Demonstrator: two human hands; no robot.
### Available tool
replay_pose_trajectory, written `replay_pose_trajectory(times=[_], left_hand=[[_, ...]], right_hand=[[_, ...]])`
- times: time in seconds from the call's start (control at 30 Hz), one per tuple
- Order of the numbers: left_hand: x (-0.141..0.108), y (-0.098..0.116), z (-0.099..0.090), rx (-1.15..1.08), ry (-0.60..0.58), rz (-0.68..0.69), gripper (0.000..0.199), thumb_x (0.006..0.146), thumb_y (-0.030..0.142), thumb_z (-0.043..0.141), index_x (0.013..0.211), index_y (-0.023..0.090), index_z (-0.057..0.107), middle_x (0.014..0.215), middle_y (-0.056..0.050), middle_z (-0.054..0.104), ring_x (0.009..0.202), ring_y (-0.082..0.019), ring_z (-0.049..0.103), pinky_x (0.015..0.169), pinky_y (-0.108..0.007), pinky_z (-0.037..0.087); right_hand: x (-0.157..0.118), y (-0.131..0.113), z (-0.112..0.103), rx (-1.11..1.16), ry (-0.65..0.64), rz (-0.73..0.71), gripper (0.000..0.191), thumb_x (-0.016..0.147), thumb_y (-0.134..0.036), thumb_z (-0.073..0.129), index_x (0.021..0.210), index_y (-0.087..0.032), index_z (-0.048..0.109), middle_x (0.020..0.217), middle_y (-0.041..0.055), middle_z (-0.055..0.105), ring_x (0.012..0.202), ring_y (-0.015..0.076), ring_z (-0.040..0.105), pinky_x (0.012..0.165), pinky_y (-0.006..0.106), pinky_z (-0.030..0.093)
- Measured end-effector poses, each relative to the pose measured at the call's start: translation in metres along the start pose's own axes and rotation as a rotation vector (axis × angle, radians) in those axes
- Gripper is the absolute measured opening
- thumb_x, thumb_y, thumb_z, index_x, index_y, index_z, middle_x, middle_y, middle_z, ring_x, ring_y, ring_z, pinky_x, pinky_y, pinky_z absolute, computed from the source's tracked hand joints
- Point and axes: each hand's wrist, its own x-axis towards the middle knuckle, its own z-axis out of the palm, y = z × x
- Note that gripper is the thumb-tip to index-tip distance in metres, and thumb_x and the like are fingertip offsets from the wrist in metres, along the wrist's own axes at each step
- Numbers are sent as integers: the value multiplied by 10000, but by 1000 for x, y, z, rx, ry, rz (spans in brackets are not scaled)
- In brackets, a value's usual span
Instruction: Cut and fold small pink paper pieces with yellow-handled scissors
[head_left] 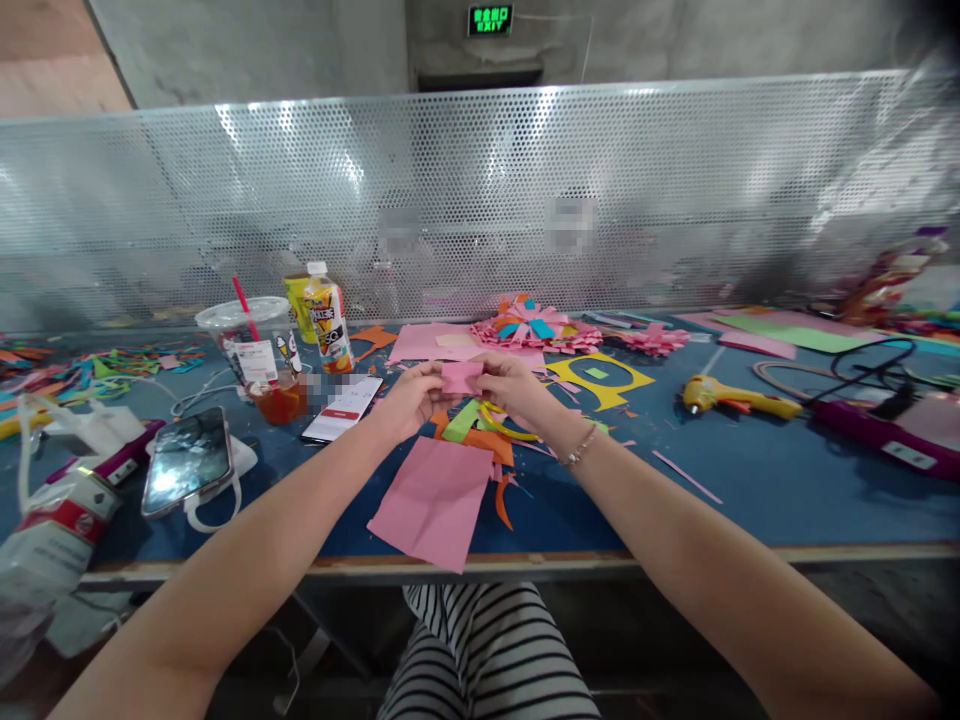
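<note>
A small piece of pink paper (462, 377) is held up between my two hands above the table. My left hand (411, 400) pinches its left edge, and my right hand (514, 390) grips its right edge. Below them a larger pink sheet (435, 500), lightly creased, lies near the table's front edge. Yellow-handled scissors or a yellow loop (510, 428), I cannot tell which, show under my right hand. Orange and green paper scraps (465, 425) lie beneath my fingers.
To the left are a phone (346, 408), a drink cup (259, 345), a juice bottle (328, 320) and a second phone (187, 462). A yellow glue gun (739, 398) lies right. Pink paper flowers (525, 325) and a cut yellow sheet (634, 376) sit behind, before a perforated metal screen (480, 200).
</note>
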Motion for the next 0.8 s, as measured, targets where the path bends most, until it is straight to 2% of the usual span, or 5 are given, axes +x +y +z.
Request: replay_pose_trajectory(times=[0.23, 0.43, 0.53, 0.6, 0.8], left_hand=[[-1, 3, -3, -54, -59, 5, 170, 640, 32, 493, 736, 159, 555, 666, -9, 627, 645, -108, 634, 736, -282, 522], [0, 3, -2, -37, -19, 30, 109, 692, 88, 471, 703, 140, 567, 664, -25, 626, 608, -108, 621, 728, -293, 523], [0, 1, -2, 47, -8, 73, 34, 703, 154, 572, 710, 139, 542, 666, -15, 623, 606, -100, 621, 690, -259, 522], [1, -1, -3, 102, -1, 98, 159, 650, 122, 650, 747, 143, 525, 653, 3, 620, 595, -93, 623, 664, -237, 518], [2, -1, -6, 144, 22, 51, 188, 676, 123, 650, 813, 140, 523, 632, -13, 636, 573, -104, 634, 665, -260, 528]], right_hand=[[-6, -8, 2, 161, -14, 47, 139, 559, -160, 648, 696, -155, 622, 655, -8, 594, 600, 76, 557, 624, 214, 472], [-7, -11, 1, 149, -38, 62, 138, 650, -162, 482, 688, -147, 613, 668, 35, 614, 615, 104, 571, 670, 261, 503], [-6, -9, 1, 103, -44, 37, 160, 692, -252, 515, 711, -146, 633, 715, 48, 628, 668, 121, 586, 707, 289, 508], [-4, -5, 0, 33, -17, 12, 162, 656, -282, 609, 739, -148, 649, 722, 36, 631, 664, 116, 585, 703, 284, 506], [-1, -1, -1, -160, 14, -64, 239, 602, -300, 689, 791, -155, 660, 691, 6, 625, 616, 99, 575, 634, 257, 497]])
